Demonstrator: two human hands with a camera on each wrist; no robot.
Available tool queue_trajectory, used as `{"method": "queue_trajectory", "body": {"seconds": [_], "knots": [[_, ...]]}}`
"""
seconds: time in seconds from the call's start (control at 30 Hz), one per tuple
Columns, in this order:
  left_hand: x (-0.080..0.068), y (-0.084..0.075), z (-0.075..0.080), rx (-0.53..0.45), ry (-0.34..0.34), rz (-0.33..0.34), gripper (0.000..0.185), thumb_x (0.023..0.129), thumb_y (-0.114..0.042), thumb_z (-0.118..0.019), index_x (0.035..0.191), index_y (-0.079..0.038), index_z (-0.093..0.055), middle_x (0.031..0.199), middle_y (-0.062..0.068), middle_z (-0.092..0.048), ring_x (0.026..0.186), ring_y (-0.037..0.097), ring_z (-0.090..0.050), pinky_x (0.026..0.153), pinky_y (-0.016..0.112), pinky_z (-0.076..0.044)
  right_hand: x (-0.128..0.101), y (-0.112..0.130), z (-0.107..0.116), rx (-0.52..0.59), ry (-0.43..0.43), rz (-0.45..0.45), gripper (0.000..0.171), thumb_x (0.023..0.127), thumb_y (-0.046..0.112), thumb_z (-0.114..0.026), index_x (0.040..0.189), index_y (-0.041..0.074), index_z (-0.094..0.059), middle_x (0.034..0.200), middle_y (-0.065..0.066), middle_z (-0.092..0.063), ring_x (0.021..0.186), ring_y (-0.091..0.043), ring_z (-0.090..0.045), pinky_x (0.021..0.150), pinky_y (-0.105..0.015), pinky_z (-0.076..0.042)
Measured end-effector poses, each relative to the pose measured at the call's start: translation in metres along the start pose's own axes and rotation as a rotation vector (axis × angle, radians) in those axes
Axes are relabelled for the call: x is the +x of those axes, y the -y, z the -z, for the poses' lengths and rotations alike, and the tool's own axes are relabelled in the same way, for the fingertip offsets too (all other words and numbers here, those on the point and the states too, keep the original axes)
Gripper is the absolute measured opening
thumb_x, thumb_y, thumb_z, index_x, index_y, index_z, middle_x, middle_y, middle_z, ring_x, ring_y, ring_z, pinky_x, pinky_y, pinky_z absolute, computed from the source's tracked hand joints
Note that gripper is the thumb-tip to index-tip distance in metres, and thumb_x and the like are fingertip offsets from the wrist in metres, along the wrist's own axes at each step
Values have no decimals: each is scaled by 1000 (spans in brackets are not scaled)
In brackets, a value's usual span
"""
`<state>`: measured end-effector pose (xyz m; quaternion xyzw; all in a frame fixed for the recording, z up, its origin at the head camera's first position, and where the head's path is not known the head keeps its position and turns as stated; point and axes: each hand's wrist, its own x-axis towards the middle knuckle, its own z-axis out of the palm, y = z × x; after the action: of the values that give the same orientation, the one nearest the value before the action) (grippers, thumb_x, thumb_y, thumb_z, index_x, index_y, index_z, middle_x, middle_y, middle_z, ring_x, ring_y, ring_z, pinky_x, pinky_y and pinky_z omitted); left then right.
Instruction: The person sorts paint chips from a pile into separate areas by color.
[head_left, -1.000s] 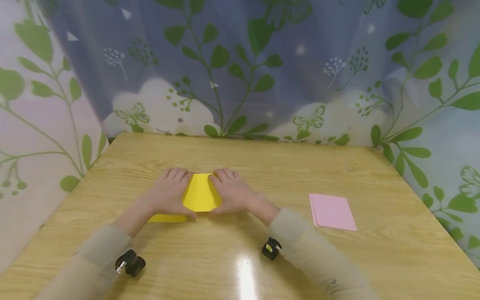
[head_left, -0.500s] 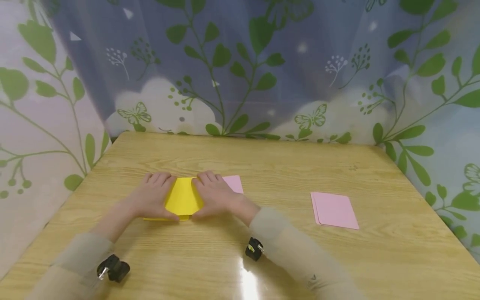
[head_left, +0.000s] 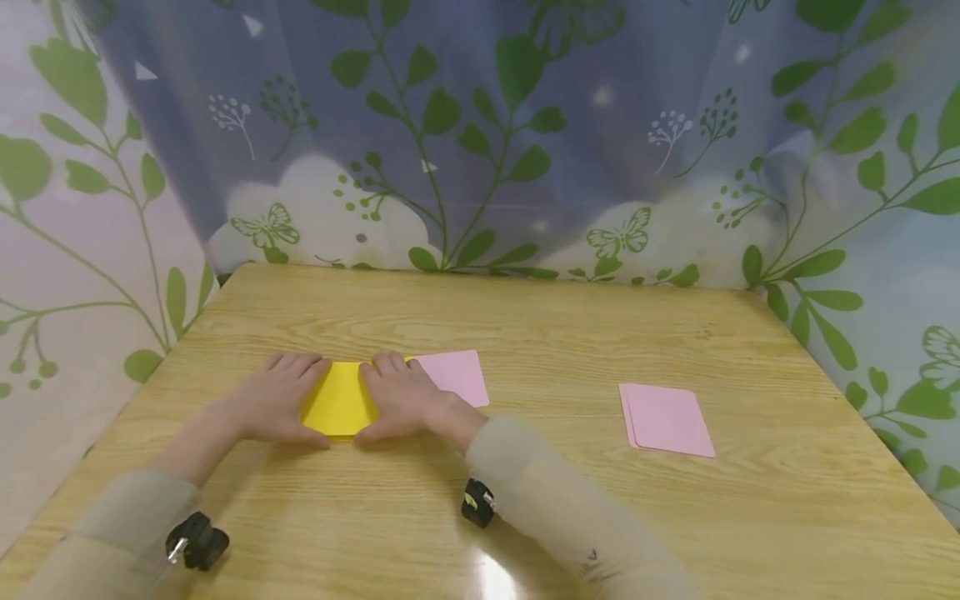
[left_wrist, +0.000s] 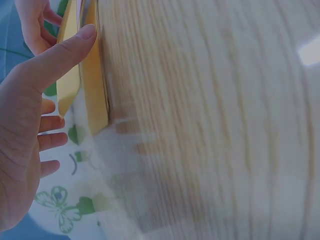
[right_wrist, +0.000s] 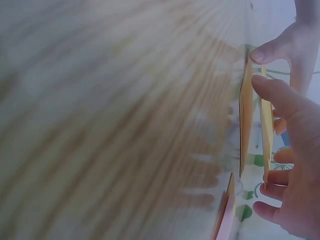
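Note:
A yellow card [head_left: 340, 400], bent slightly, is held by its sides between my left hand [head_left: 277, 398] and my right hand [head_left: 405, 398]. Each hand spans it, thumb at the near edge and fingers toward the far edge. Beneath it, the wrist views show a flat yellow stack [left_wrist: 95, 90] on the table, with a narrow gap between it and the held card [right_wrist: 267, 130]. Most of that stack is hidden from the head view by the hands and card. Just right of my right hand lies a pink card [head_left: 453, 377], partly covered by the hand.
Two or more pink cards [head_left: 667, 419] lie in a slightly offset pile on the right of the wooden table [head_left: 570, 333]. A patterned curtain [head_left: 480, 150] hangs behind and beside the table. Black camera mounts [head_left: 477, 502] are strapped at both wrists.
Both hands have moved left with the yellow card, over the yellow stack that showed at the left earlier. The pink card behind the right hand has come into view.

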<state>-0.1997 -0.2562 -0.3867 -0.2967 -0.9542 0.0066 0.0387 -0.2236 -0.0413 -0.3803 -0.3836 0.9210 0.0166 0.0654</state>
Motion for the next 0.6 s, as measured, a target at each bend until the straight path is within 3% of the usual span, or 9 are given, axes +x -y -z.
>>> {"method": "queue_trajectory", "body": {"seconds": [0.6], "knots": [[-6,10,-8,-16,41,21,100,68,-68,-64,132,5,-41,125,21,-48,116,39,-42,96,57,-31,16,14,-10,-56,56,-22,97,75,73,-51,145,10,-27,140,-9,-33,127,-22,-32,101,-37,-32]]}}
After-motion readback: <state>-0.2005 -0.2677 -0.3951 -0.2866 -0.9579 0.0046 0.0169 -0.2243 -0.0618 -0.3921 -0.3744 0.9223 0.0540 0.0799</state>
